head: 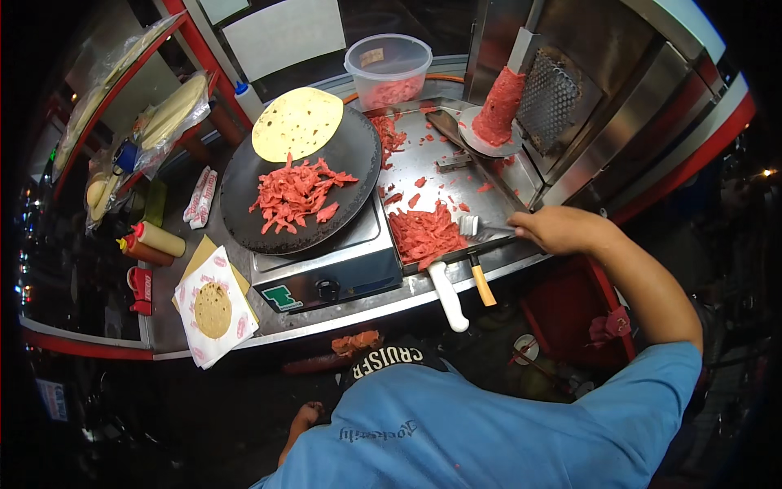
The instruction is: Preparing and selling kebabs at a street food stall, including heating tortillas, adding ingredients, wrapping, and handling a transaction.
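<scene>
My right hand [553, 230] grips the handle of a metal serving fork [479, 228], its head beside a heap of shaved red meat [427, 233] in the steel tray [476, 183]. Low beside my body, my left hand [311, 412] looks curled and holds nothing visible. More red meat strips [296, 192] lie on the round black griddle [360, 153]. A flatbread [297, 124] rests at the griddle's back, partly under the meat. To the tray's back right, a meat cone [499, 107] stands upright on a spit by the grill.
White-handled [448, 296] and yellow-handled [481, 279] tools jut past the counter's front edge. A plastic tub [388, 70] of meat stands behind the tray. At left are sauce bottles [160, 239] and a small flatbread [213, 310] on printed paper. Bagged flatbreads [174, 110] fill a shelf.
</scene>
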Demonstrator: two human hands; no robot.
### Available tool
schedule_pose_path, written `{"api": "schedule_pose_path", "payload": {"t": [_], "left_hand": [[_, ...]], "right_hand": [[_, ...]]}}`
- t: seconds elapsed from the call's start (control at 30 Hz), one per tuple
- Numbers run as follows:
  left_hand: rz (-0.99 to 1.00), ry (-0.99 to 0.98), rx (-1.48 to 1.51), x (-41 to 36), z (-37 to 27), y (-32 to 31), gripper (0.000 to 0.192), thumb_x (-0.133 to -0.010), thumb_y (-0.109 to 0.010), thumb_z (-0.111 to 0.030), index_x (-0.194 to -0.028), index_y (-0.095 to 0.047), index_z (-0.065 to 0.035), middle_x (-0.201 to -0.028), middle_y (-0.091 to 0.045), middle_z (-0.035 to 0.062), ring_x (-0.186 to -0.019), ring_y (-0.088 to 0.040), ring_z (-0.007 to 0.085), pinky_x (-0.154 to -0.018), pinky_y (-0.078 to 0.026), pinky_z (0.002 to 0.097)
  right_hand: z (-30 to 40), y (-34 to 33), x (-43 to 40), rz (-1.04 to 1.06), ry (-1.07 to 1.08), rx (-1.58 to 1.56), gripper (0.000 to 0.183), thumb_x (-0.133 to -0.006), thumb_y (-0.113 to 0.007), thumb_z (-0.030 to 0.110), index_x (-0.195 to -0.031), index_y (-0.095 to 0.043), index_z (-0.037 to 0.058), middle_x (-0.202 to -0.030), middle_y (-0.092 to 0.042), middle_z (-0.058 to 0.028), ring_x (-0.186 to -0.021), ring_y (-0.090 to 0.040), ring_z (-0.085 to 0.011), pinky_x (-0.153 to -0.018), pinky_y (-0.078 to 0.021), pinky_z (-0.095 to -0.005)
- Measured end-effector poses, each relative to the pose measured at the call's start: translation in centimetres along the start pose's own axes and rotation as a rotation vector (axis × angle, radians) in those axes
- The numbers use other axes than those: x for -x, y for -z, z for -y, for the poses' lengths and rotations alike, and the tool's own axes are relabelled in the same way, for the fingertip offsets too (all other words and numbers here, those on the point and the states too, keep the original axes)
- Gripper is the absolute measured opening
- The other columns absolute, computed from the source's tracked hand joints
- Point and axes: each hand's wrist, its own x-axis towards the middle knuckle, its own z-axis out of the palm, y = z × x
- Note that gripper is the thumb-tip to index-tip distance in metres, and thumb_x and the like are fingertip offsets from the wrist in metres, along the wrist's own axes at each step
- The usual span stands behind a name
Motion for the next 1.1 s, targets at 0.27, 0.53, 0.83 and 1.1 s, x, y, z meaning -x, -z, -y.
{"api": "schedule_pose_path", "payload": {"t": [0.27, 0.53, 0.83, 1.1], "left_hand": [[0.003, -0.037, 0.044, -1.8, -3.0, 1.6, 0.025, -0.106, -0.060, -0.018, -0.123, -0.062, 0.0000, -0.098, -0.069, 0.0051, -0.092, -0.066, 0.0171, -0.083, -0.055, 0.0302], [-0.003, -0.344, 0.305, 4.4, -12.6, 6.5, 0.032, -0.107, -0.057, -0.025, -0.123, -0.064, 0.0018, -0.107, -0.073, 0.0089, -0.098, -0.067, 0.0168, -0.092, -0.053, 0.0317], [-0.097, -1.264, 0.022, 20.2, -37.6, 12.6, 0.033, -0.100, -0.063, -0.020, -0.130, -0.063, -0.0060, -0.129, -0.064, 0.0156, -0.105, -0.069, 0.0323, -0.092, -0.055, 0.0376], [-0.472, -1.487, -0.350, 15.8, -46.5, 6.3, 0.048, -0.097, -0.064, -0.030, -0.139, -0.050, -0.0103, -0.150, -0.045, 0.0227, -0.081, -0.072, 0.0373, -0.061, -0.060, 0.0468]], "right_hand": [[0.5, -3.3, -10.4, 0.138, 0.216, -0.528, 0.039, -0.108, -0.050, 0.029, -0.145, -0.057, 0.0156, -0.094, -0.072, -0.0079, -0.074, -0.066, -0.0151, -0.071, -0.0535, -0.0354], [-1.0, -3.1, -7.5, -0.183, 0.044, -0.684, 0.032, -0.103, -0.063, 0.022, -0.130, -0.070, 0.0080, -0.075, -0.062, 0.0011, -0.064, -0.052, -0.0061, -0.058, -0.0449, -0.0272], [3.1, 5.9, -3.2, -0.393, -0.120, -0.594, 0.026, -0.103, -0.061, 0.022, -0.119, -0.075, 0.0057, -0.069, -0.055, 0.0059, -0.057, -0.045, -0.0055, -0.052, -0.0390, -0.0267], [12.3, 11.3, -13.2, -0.368, 0.136, -0.445, 0.037, -0.105, -0.060, 0.032, -0.133, -0.068, 0.0100, -0.080, -0.068, -0.0038, -0.062, -0.059, -0.0111, -0.056, -0.0480, -0.0294]]}}
